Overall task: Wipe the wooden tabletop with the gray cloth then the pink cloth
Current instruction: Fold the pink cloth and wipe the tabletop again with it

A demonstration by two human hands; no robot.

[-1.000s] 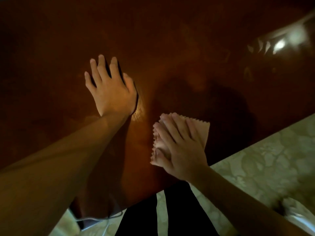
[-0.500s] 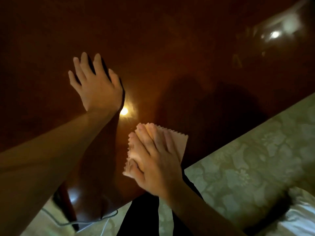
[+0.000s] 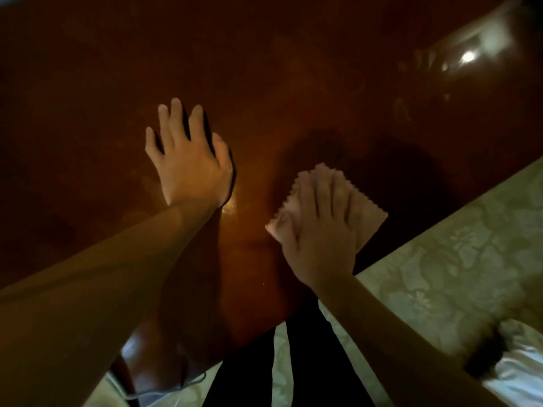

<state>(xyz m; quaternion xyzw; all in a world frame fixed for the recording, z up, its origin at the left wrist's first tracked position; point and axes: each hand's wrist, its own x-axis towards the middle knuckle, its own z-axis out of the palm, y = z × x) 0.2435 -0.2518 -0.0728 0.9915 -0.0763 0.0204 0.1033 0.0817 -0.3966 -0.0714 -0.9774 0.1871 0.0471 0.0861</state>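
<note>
The glossy dark wooden tabletop point(image 3: 293, 69) fills most of the view. A pink cloth point(image 3: 371, 215) with zigzag edges lies flat on it near the front edge. My right hand point(image 3: 320, 233) presses down on the cloth with straight fingers, covering most of it. My left hand point(image 3: 188, 163) rests flat on the bare wood to the left, fingers spread. No gray cloth is in view.
The table's front edge runs diagonally from lower left to upper right. Below it is a pale floral-patterned floor point(image 3: 455, 259) and my dark trouser legs point(image 3: 293, 362). A thin cable point(image 3: 164, 390) hangs by the table's near corner. Light glare point(image 3: 467, 57) reflects at the far right.
My right hand has slid the pink cloth across the wood, first toward the front edge and leftward, then back right and away. The left hand stays planted on the table.
</note>
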